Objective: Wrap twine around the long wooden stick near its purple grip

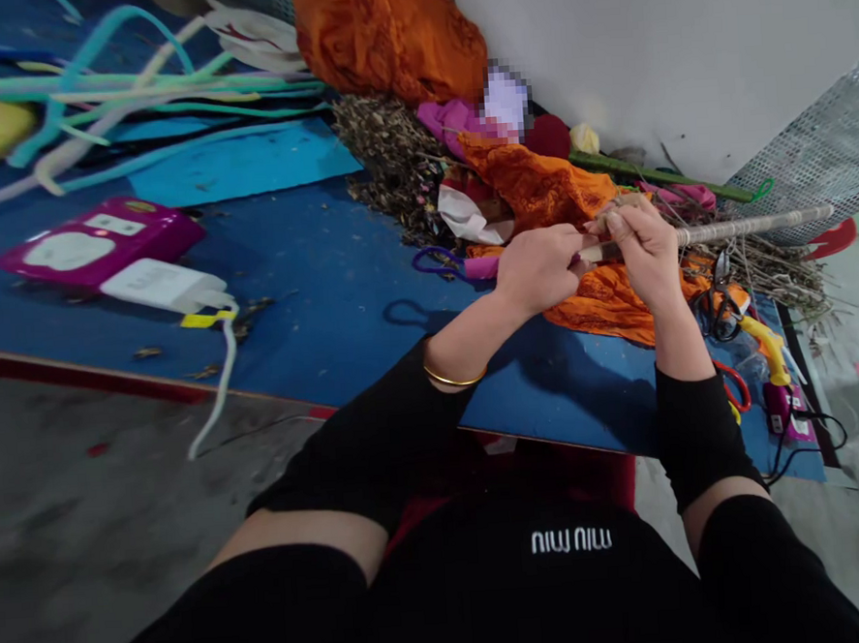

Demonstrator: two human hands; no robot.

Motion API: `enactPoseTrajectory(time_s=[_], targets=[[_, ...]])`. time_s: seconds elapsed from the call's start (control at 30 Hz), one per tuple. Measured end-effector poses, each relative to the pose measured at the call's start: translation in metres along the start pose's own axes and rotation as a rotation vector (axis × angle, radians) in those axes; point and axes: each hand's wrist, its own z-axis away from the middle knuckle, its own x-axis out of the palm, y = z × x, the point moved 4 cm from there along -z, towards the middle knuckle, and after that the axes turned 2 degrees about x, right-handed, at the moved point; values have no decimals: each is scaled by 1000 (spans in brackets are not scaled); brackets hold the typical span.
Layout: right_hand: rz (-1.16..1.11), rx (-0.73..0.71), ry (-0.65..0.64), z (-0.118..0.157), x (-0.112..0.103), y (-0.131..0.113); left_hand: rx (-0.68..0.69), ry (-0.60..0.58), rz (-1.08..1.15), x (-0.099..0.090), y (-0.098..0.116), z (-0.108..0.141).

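Observation:
A long stick (758,227) wrapped in pale cord runs to the right from my hands, above the orange cloth (603,306). My left hand (539,268) is closed round the stick's near end, beside a pink piece with a purple loop (436,261). Just right of it, my right hand (643,240) is closed on the wrapped part, with thumb and fingers pinched at some brownish material on top. Dried plant stems (782,266) lie behind and under the stick's far part.
On the blue table (312,309) are a purple packet (115,239), colourful flexible stems (131,87), a blue sheet (245,163), dried plant matter (382,140) and an orange bundle (390,33). Black-handled scissors (720,304) and a yellow-handled tool (770,344) lie at the right.

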Motion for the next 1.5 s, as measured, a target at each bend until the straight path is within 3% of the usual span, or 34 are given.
enactPoseTrajectory(time_s=[0.5,0.7,0.8,0.9,1.03,1.17,1.23,1.3,1.4,1.5], targets=[[84,78,24,2,-1,1,244,179,-159,15,2,6],[-96,120,33,-2,-5,6,142,129,-96,6,0,4],[-257,202,101,-3,-28,9,32,120,35,-6,-8,1],[-285,290,163,3,-70,14,-76,114,117,-19,-21,-3],[-174,433,68,25,-132,30,-170,122,174,-34,-40,-7],[-22,619,1,53,-177,57,-195,156,217,-45,-58,-6],[-6,628,104,60,-189,67,-196,195,207,-50,-65,-5],[-21,532,316,58,-196,74,-196,214,165,-53,-70,-4],[-74,340,625,51,-198,80,-186,156,106,-56,-72,-2],[-93,301,761,47,-198,90,-152,69,151,-58,-72,0]])
